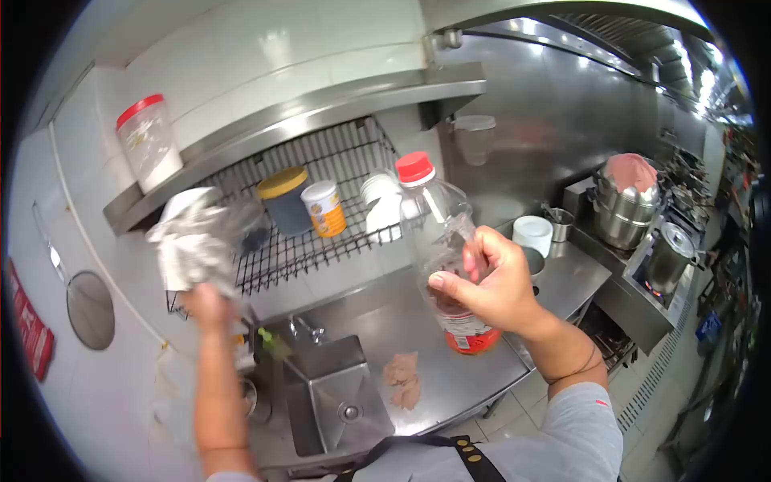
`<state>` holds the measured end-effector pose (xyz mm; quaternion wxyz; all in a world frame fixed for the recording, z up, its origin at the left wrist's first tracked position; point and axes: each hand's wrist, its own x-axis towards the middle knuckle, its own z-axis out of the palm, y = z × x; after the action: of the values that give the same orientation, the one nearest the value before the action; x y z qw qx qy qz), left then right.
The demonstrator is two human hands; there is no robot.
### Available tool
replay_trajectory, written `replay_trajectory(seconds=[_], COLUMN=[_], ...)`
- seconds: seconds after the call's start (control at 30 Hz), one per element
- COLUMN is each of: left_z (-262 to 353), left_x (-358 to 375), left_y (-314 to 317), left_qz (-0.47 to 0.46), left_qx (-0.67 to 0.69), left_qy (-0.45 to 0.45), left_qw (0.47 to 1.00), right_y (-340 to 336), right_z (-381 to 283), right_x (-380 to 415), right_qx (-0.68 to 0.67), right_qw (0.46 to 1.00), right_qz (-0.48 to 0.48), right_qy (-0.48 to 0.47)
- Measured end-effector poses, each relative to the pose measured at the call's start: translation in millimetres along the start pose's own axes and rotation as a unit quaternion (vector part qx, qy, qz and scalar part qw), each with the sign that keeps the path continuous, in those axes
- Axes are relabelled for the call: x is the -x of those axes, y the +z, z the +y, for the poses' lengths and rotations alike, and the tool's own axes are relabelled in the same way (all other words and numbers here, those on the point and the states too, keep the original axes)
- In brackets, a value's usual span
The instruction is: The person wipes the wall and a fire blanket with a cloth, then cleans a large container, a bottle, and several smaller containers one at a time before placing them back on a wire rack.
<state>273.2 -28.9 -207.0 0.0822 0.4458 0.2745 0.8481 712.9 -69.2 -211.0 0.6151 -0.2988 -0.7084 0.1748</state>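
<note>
The right hand (pixel 498 281) holds one clear bottle (pixel 438 215), thumb and fingers closed on its side; the bottle lies just left of that palm, its single red cap (pixel 414 168) above the fingers and its red-banded base below them. Whether the base touches the counter (pixel 450 386), I cannot tell. The left hand (pixel 207 307), blurred and well apart from the bottle, is closed on one white cloth (pixel 193 245), which bunches up above the fist. Between the hands and farther out, the wire rack (pixel 273 269) bears two tubs, a dark tub (pixel 287 205) with a yellow lid and a white-and-orange tub (pixel 324 210). Above the left hand, one jar (pixel 152 149) with a red lid stands on the shelf (pixel 297 120). One strainer (pixel 90 309) hangs left of the left hand. Nearer the body, between the two forearms, are one sink (pixel 347 402) with one faucet (pixel 309 330), and one pinkish cloth (pixel 403 380) lying on the counter. Just beyond the right hand sit white dishes (pixel 532 233), too close together to count; farther right are two big pots, a wide pot (pixel 626 221) and a narrower pot (pixel 671 255).
</note>
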Motion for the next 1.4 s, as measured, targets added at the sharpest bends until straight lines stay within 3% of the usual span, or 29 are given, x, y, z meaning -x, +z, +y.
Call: replay_trajectory(seconds=[0.03, 0.07, 0.1, 0.13, 0.2, 0.23, 0.27, 0.37, 0.43, 0.47, 0.5, 0.53, 0.57, 0.63, 0.73, 0.77, 0.8, 0.9, 0.97, 1.0, 1.03, 1.07, 1.1, 1.17, 1.2, 1.3, 1.37, 1.4], left_z=[5, 31, 27, 16, 52, 62, 69, 86, 50, 43, 37, 32, 25, 16, 6, 10, 17, 50, 83, 98, 111, 117, 117, 115, 105, 85, 54, 45], left_x=[48, 89, 124, 142, 157, 155, 148, 122, 93, 87, 92, 96, 100, 108, 110, 106, 101, 87, 72, 74, 80, 82, 80, 73, 71, 54, 62, 60], left_y=[36, 77, 99, 108, 156, 169, 172, 164, 150, 148, 148, 145, 139, 124, 105, 99, 89, 50, 22, 17, 14, 8, -2, -20, -45, -103, -143, -172], left_qz=[-0.026, -0.074, -0.098, -0.178, -0.304, -0.270, -0.308, -0.430, -0.567, -0.602, -0.618, -0.615, -0.608, -0.598, -0.579, -0.578, -0.564, -0.518, -0.502, -0.498, -0.404, -0.303, -0.296, -0.174, -0.143, -0.064, -0.014, -0.106], left_qx=[0.127, 0.249, 0.101, 0.186, 0.107, 0.070, 0.091, 0.179, 0.229, 0.279, 0.336, 0.377, 0.418, 0.424, 0.478, 0.473, 0.436, 0.363, 0.171, 0.172, 0.107, 0.040, 0.040, -0.091, -0.050, 0.067, 0.103, 0.180], left_qy=[-0.070, -0.177, -0.111, -0.115, -0.022, -0.056, -0.112, -0.258, -0.192, -0.223, -0.242, -0.256, -0.268, -0.278, -0.281, -0.276, -0.288, -0.278, -0.171, -0.162, -0.120, -0.077, -0.076, 0.124, 0.074, 0.040, 0.041, -0.058], left_qw=[0.989, 0.949, 0.984, 0.959, 0.946, 0.959, 0.940, 0.846, 0.768, 0.714, 0.668, 0.644, 0.619, 0.621, 0.598, 0.605, 0.640, 0.723, 0.830, 0.834, 0.900, 0.949, 0.951, 0.973, 0.986, 0.995, 0.994, 0.976], right_y=[9, 20, 30, 43, 65, 73, 79, 78, 74, 73, 75, 84, 87, 97, 124, 133, 135, 152, 158, 161, 168, 176, 185, 202, 203, 198, 198, 198], right_z=[-4, -7, -10, -10, 0, 4, 6, 4, 5, 6, 6, 13, 14, 15, 22, 23, 37, 9, 12, -9, -22, -33, -39, -46, -47, -84, -104, -121], right_x=[3, 7, 9, 15, 26, 32, 33, 46, 54, 57, 60, 51, 55, 63, 68, 66, 68, 64, 60, 50, 43, 37, 32, 15, 7, -49, -102, -127], right_qx=[-0.009, 0.072, 0.151, 0.156, 0.178, 0.209, 0.200, 0.109, 0.043, -0.026, -0.095, -0.143, -0.149, -0.308, -0.414, -0.481, -0.441, -0.443, -0.328, -0.262, -0.261, -0.204, -0.146, -0.131, -0.151, -0.236, -0.289, -0.283], right_qw=[1.000, 0.995, 0.978, 0.976, 0.962, 0.943, 0.942, 0.966, 0.982, 0.986, 0.981, 0.964, 0.962, 0.920, 0.872, 0.836, 0.841, 0.843, 0.893, 0.921, 0.920, 0.940, 0.952, 0.947, 0.956, 0.967, 0.947, 0.942], right_qz=[-0.015, -0.012, -0.006, -0.013, 0.004, 0.030, 0.061, 0.030, -0.024, -0.081, -0.138, -0.126, -0.131, -0.243, -0.257, -0.249, -0.293, -0.275, -0.308, -0.286, -0.294, -0.260, -0.223, -0.204, -0.178, -0.073, 0.001, 0.022], right_qy=[0.005, -0.068, -0.143, -0.153, -0.207, -0.256, -0.262, -0.230, -0.184, -0.141, -0.097, -0.186, -0.186, 0.022, 0.055, 0.086, 0.111, 0.128, 0.031, -0.005, -0.010, -0.081, -0.150, -0.211, -0.179, -0.059, -0.142, -0.179])
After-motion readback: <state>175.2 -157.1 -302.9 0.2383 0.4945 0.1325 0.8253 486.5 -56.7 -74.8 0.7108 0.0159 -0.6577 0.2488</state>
